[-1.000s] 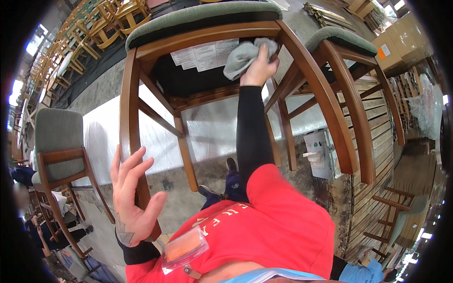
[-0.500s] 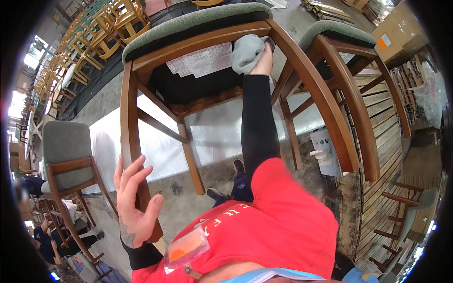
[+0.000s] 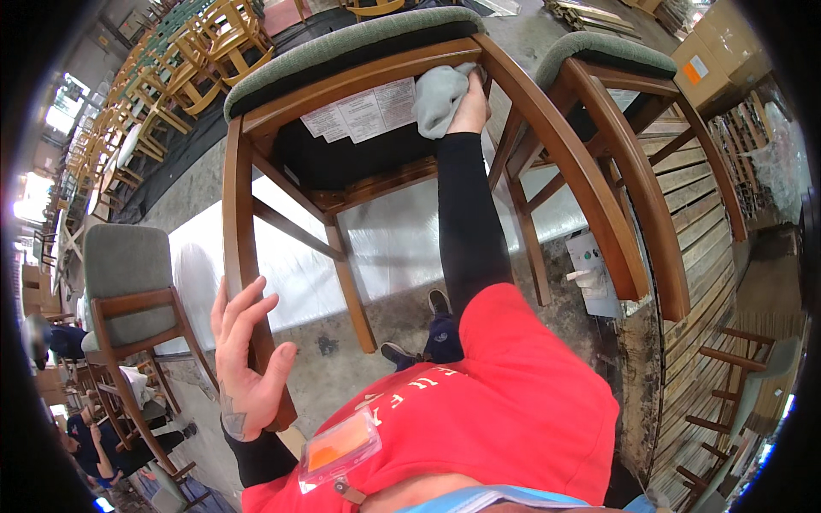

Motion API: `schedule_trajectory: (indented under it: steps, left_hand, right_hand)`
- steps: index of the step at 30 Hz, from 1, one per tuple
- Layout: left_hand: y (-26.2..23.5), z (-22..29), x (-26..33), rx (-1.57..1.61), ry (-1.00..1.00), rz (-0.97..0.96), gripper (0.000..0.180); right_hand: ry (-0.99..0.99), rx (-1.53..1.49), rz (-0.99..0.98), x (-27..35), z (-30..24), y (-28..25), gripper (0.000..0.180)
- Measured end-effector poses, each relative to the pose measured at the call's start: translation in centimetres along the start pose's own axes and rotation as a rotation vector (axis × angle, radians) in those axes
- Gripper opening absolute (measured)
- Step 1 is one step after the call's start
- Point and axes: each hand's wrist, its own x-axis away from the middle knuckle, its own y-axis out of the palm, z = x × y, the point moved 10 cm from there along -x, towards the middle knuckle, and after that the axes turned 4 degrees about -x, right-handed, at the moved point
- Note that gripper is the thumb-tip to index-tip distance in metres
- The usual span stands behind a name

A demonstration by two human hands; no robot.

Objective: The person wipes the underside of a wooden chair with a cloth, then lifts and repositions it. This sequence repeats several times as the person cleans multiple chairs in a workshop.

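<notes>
One grey cloth [image 3: 438, 101] is bunched in my right hand [image 3: 470, 113], up at the right end of a wooden rail [image 3: 368, 79], beside the printed papers [image 3: 372, 111]. From this remote seat I see what shows of that hand's fingers closed on the fabric; some fingertips are hidden, and I cannot tell how firmly the cloth presses the wood. It should be light, limp and hard to damage, so I judge a loose handful through its middle is hold enough.

The rail belongs to a brown chair [image 3: 355, 158], turned with its dark underside toward me. I expect a stiff, fairly heavy frame, its smooth finish perhaps slippery, and a green-grey cushion [image 3: 359, 34] that gives under pressure. I would grip it by a leg or rail rather than by the padding. At the left leg [image 3: 239, 205], my left hand [image 3: 246, 368] has its fingers a little apart and its thumb well clear of them; whether the palm touches the leg I cannot tell.

Just beside, on the right, is a second chair [image 3: 607, 56]. Farther out I have a cardboard box [image 3: 718, 51] at upper right and an upholstered chair [image 3: 130, 256] at left.
</notes>
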Motion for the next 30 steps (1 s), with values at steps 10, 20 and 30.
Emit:
schedule_trajectory:
  steps: [10,20,30]
  left_hand:
    - [-0.3,0.5,-0.2,-0.024,0.035,-0.002,0.047]
    - [-0.2,-0.9,-0.4,0.159,0.012,0.098,0.065]
    - [-0.5,-0.5,-0.1,0.065,0.017,0.118,0.072]
  right_hand:
    - [0.286,-0.164,-0.366,-1.1,1.9,2.3,0.049]
    - [-0.173,0.483,-0.202,11.0,6.7,0.5,0.029]
    - [-0.688,1.382,-1.187,22.6,20.3,-3.7,0.032]
